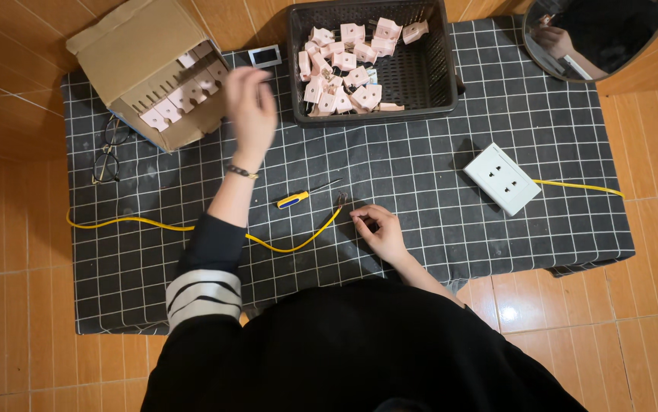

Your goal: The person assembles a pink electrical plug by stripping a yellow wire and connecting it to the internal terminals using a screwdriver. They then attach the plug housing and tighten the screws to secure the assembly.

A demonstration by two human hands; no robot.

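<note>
My left hand point(251, 107) is raised over the checked black cloth point(390, 168), fingers apart, just right of a tipped cardboard box point(134, 46) that holds pink plastic parts point(184, 95) in rows. It grips nothing that I can see. My right hand point(374, 229) rests on the cloth near my body, fingers curled at the bare end of a yellow cable point(298, 243). A small screwdriver point(302, 197) with a yellow and blue handle lies between my hands.
A black basket point(451, 69) with several loose pink parts stands at the back. A white wall socket point(502, 178) with a yellow wire lies to the right. Glasses point(107, 152) lie at the left edge. A round mirror point(596, 34) sits at top right.
</note>
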